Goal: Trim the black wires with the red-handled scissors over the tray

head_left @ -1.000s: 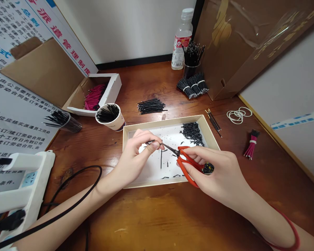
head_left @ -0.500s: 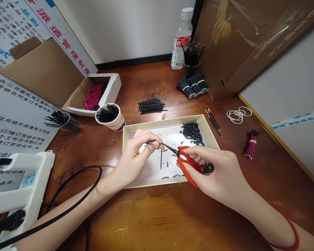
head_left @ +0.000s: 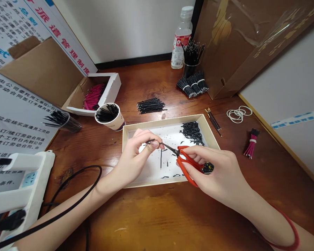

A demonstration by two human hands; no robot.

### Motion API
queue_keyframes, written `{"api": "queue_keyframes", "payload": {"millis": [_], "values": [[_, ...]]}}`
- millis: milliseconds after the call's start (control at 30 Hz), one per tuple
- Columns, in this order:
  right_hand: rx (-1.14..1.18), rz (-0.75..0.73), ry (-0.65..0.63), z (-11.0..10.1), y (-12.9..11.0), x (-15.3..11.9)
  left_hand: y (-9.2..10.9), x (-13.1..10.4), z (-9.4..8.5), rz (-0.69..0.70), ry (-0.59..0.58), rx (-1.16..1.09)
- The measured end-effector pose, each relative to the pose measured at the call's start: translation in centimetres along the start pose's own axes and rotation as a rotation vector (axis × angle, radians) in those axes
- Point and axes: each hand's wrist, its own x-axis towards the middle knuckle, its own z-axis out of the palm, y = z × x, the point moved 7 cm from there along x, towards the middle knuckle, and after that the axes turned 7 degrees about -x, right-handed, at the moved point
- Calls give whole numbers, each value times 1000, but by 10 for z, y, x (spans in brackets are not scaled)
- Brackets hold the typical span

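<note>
The tray (head_left: 150,167) lies on the table (head_left: 151,216), below the left hand (head_left: 134,153) and the pliers (head_left: 177,152). In its far right corner are scraps (head_left: 191,131). Behind the tray lie loose wires (head_left: 151,105). To the left of these stands a cup (head_left: 115,124), and behind the cup, a box (head_left: 113,89). At the back right, a bottle (head_left: 181,38) stands left of a carton (head_left: 238,52). To the right of the tray lie bands (head_left: 239,114) and, nearer, a bundle (head_left: 251,143).

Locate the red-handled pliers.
In the head view, right of centre: the pliers are in the right hand, tips over the shallow box by the left hand.
</note>
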Motion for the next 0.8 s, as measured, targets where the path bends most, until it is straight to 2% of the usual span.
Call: {"api": "queue_keyframes", "payload": {"millis": [800], "values": [[-26, -16, 24, 1, 0, -1, -2, 0, 1, -23, -9, -8]]}}
